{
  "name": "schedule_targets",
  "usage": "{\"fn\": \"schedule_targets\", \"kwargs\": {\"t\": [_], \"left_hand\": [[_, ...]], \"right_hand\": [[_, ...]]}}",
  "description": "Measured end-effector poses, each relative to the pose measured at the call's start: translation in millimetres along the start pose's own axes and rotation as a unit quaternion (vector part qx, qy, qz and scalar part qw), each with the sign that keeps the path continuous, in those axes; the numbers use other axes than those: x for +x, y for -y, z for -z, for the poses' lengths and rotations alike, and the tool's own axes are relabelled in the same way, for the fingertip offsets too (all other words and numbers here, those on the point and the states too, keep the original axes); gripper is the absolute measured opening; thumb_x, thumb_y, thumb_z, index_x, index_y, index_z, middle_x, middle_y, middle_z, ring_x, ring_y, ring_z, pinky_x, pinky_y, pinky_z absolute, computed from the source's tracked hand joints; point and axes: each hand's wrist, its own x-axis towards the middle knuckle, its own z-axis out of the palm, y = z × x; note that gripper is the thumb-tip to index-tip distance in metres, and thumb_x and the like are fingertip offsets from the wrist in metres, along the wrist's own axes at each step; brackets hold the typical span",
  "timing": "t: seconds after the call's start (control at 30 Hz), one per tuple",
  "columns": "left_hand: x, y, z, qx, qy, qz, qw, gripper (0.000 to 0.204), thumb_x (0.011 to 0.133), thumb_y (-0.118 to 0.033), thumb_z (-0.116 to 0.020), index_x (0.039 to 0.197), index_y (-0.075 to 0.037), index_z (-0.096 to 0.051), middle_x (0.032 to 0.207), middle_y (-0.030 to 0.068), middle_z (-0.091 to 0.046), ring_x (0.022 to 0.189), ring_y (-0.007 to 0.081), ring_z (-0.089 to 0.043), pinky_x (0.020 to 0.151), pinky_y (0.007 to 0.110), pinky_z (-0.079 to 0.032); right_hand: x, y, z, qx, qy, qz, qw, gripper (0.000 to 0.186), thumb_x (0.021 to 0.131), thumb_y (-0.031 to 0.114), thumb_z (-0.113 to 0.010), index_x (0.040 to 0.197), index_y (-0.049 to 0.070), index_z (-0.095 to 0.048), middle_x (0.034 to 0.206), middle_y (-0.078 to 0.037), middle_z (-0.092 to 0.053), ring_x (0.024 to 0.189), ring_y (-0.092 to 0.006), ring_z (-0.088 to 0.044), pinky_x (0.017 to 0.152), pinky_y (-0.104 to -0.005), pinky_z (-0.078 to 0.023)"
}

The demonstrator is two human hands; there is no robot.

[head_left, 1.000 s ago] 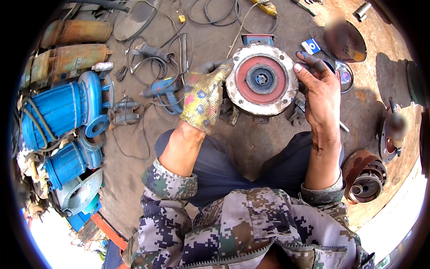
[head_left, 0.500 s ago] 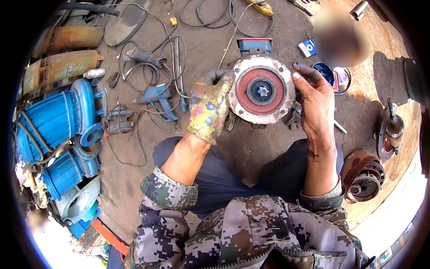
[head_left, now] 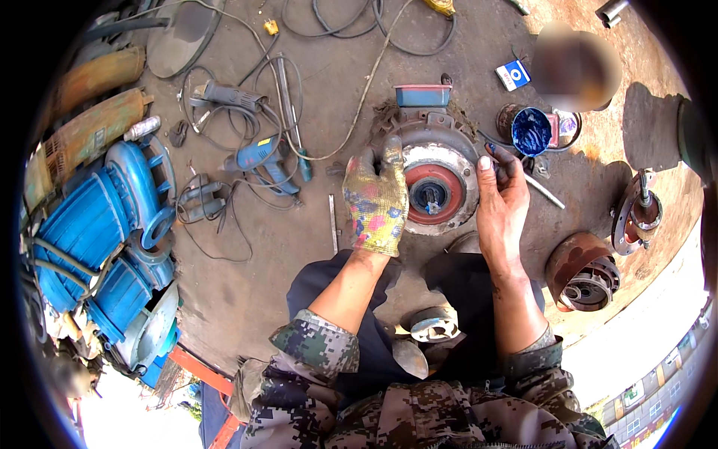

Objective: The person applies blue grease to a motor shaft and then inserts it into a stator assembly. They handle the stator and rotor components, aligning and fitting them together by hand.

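A motor (head_left: 430, 135) with a grey-blue terminal box (head_left: 423, 96) stands before me. Its worn whitish end flange (head_left: 458, 213) faces me, with a red ring inside and blue grease at the dark centre. My left hand (head_left: 376, 200), in a stained yellow glove, lies closed over the flange's left edge; its thumb is straight and the curled fingertips are hidden. My bare right hand (head_left: 505, 202) is beside the right rim, thumb and bent fingers apart with nothing between them. Blue grease marks its fingertips. Beyond it sits an open can of blue grease (head_left: 531, 131).
On the left lie a blue power tool (head_left: 258, 156), a grey grinder (head_left: 232, 96), tangled cords and blue pumps (head_left: 82, 213). A metal rod (head_left: 544, 191), rusty housing (head_left: 580, 262) and flanged part (head_left: 636, 217) lie right. A round metal part (head_left: 434, 325) sits between my legs.
The flange sits lower in view and looks more tilted, with more motor body showing behind. My left hand has shifted right over its edge; my right hand is lower, its fingers more bent.
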Motion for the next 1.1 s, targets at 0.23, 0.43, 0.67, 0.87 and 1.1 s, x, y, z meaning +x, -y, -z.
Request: {"fn": "schedule_targets", "kwargs": {"t": [0.23,0.43,0.67,0.87,1.1], "left_hand": [[3.0,-9.0,-17.1,0.036,-0.058,0.005,0.998,0.043,0.104,-0.031,-0.062,0.086,0.008,-0.066,0.076,0.0243,-0.065,0.069,0.0341,-0.06,0.069,0.047,-0.046],[2.0,-15.8,-6.8,0.079,-0.052,0.105,0.99,0.047,0.105,-0.034,-0.056,0.095,0.01,-0.07,0.09,0.0315,-0.068,0.087,0.0472,-0.065,0.079,0.052,-0.047],[2.8,-16.5,-19.4,0.091,-0.055,0.091,0.99,0.043,0.105,-0.029,-0.054,0.087,0.007,-0.067,0.086,0.0284,-0.067,0.082,0.0473,-0.063,0.074,0.052,-0.046],[-2.4,-8.5,-24.1,0.08,-0.066,0.099,0.99,0.045,0.107,-0.027,-0.051,0.082,0.007,-0.066,0.077,0.0274,-0.064,0.077,0.0453,-0.062,0.072,0.052,-0.047],[2.0,-16.3,-21.0,0.062,-0.079,0.074,0.992,0.044,0.106,-0.026,-0.052,0.079,0.006,-0.064,0.073,0.0237,-0.064,0.069,0.0436,-0.06,0.067,0.052,-0.045]], "right_hand": [[22.7,9.2,-22.9,-0.13,-0.093,0.029,0.987,0.031,0.105,0.029,-0.063,0.119,0.002,-0.066,0.088,-0.015,-0.075,0.076,-0.0225,-0.07,0.075,-0.037,-0.054],[27.5,25.6,-35.0,-0.208,-0.071,0.019,0.975,0.025,0.105,0.029,-0.06,0.113,0.006,-0.066,0.086,-0.021,-0.073,0.08,-0.0402,-0.071,0.075,-0.0462,-0.053],[32.9,27.2,-31.8,-0.223,-0.083,0.024,0.971,0.023,0.103,0.024,-0.063,0.115,0.005,-0.068,0.09,-0.021,-0.075,0.082,-0.0383,-0.072,0.077,-0.0445,-0.054],[36.1,16.6,-34.2,-0.263,-0.069,0.044,0.961,0.022,0.102,0.023,-0.065,0.115,0.005,-0.068,0.091,-0.022,-0.074,0.083,-0.0407,-0.072,0.077,-0.0446,-0.055],[36.7,21.8,-34.4,-0.241,-0.078,0.027,0.967,0.021,0.102,0.021,-0.066,0.111,0.002,-0.07,0.091,-0.021,-0.074,0.082,-0.0334,-0.073,0.077,-0.0404,-0.055]]}}
